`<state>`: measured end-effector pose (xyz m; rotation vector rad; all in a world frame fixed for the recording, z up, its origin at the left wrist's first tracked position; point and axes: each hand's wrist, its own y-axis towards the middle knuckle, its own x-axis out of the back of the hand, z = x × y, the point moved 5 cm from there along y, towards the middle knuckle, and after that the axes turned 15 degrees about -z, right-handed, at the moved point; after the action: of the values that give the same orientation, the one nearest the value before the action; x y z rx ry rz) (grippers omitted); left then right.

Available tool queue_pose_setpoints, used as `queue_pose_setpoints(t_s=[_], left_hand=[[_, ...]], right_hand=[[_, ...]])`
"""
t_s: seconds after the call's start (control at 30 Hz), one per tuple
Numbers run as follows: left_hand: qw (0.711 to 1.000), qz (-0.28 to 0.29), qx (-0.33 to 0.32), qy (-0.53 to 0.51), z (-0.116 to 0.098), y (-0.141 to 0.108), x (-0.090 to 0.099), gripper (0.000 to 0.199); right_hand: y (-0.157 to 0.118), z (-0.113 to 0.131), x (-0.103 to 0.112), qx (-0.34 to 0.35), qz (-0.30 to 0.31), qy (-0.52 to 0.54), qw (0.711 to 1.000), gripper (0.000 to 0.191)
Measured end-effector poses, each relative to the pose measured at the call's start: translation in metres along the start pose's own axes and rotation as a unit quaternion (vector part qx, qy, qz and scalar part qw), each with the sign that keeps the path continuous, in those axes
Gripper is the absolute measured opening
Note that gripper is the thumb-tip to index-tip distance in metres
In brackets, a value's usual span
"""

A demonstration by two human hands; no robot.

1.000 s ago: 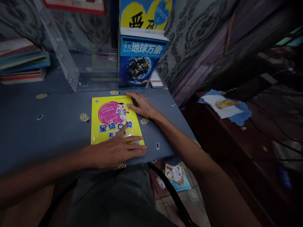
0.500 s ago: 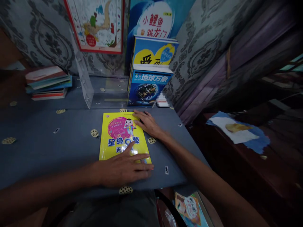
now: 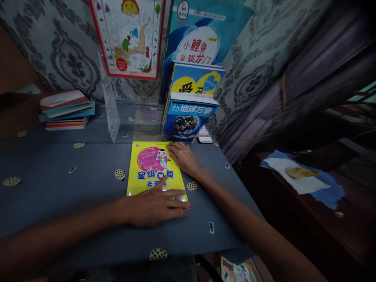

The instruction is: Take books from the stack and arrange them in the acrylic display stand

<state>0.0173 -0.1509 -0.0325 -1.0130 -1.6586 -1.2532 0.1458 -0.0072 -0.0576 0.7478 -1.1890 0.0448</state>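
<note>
A yellow workbook (image 3: 138,162) with a cartoon child and a pink patch on its cover lies closed on the table. Across its lower part my left hand (image 3: 155,203) lies flat with fingers spread, the fingertips at the right edge. My right hand (image 3: 183,158) rests at the upper right corner, its fingers slightly bent over the cover's edge. The book's top edge is close against the clear stand (image 3: 110,105). In the stand's right side, a blue book with a globe (image 3: 185,123) stands in front of a yellow-and-blue book (image 3: 179,80) and a tall blue picture book (image 3: 226,19).
A red-bordered picture book (image 3: 129,39) stands upright at the back. Several books are stacked (image 3: 66,109) at the left. The blue patterned tablecloth (image 3: 58,203) reaches the table's right edge. Beyond it, a blue-and-white cloth (image 3: 302,176) lies on a dark surface. Another book (image 3: 237,270) is below the table.
Both hands and the yellow workbook have slid away from me, toward the clear stand, over a pineapple print on the cloth. The view has tilted up.
</note>
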Motion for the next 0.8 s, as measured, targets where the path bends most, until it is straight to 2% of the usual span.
queue_pose_setpoints(t_s=[0.13,0.23,0.3,0.37,0.4,0.5,0.57,0.67,0.8], left_hand=[[1.0,0.007,0.006,-0.012,-0.001,0.0,-0.002,0.043],[0.999,-0.021,0.024,-0.036,0.0,0.0,0.0,0.039],[0.997,-0.049,0.039,-0.044,0.011,-0.003,0.007,0.037],[0.994,-0.082,0.074,-0.027,0.035,-0.011,0.019,0.036],[0.986,-0.113,0.124,0.001,0.055,-0.018,0.028,0.035],[0.929,-0.208,0.298,0.064,0.121,-0.051,0.054,0.034],[0.911,-0.221,0.338,0.088,0.151,-0.072,0.061,0.031],[0.919,-0.202,0.329,0.074,0.171,-0.09,0.056,0.027],[0.928,-0.196,0.306,0.081,0.173,-0.094,0.046,0.027]], right_hand=[[0.0,0.0,0.001,-0.015,0.008,0.01,1.0,0.033],[-0.002,0.005,0.004,-0.009,0.015,0.006,1.0,0.034],[-0.003,0.01,0.007,-0.002,0.019,-0.008,1.0,0.034],[-0.002,0.017,0.01,0.003,0.023,-0.019,1.0,0.033],[-0.001,0.021,0.012,0.006,0.024,-0.017,1.0,0.032],[0.008,0.042,0.011,0.038,0.026,0.03,0.998,0.03],[0.015,0.062,0.006,0.08,0.027,0.085,0.993,0.03],[0.021,0.096,-0.005,0.151,0.035,0.15,0.976,0.029],[0.016,0.128,-0.014,0.202,0.053,0.166,0.964,0.028]])
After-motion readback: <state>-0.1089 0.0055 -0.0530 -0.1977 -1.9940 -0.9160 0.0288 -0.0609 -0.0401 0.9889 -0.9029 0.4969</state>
